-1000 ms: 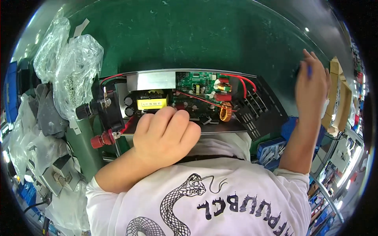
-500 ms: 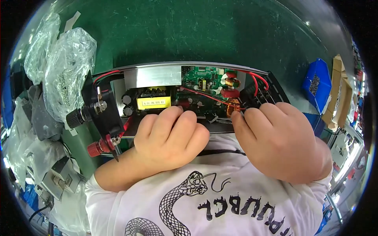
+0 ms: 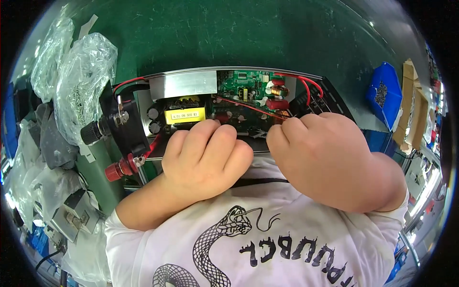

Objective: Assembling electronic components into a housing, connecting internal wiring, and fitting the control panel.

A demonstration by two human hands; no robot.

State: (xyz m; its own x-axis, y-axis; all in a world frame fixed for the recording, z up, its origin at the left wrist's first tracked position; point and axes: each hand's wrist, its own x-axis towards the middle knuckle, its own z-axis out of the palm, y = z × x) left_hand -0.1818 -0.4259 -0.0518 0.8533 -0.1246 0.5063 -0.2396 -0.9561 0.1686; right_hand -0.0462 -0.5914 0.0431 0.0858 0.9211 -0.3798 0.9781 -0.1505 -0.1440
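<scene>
On a green bench (image 3: 201,38), both curled hands, left (image 3: 205,155) and right (image 3: 325,158), press on the open circuit unit (image 3: 239,103).

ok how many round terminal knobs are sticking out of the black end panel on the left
2: a black knob at the panel's upper left and a red knob at its lower end, left of the left hand. Others may be hidden.

The open metal-cased electronics unit with green circuit boards (image 3: 239,103) lies on the green bench mat (image 3: 215,33). Clear crinkled plastic bags (image 3: 81,81) lie to its left, a blue plastic box (image 3: 382,93) to its right. Both hands rest on its near edge, left hand (image 3: 205,155) beside right hand (image 3: 330,158).
</scene>
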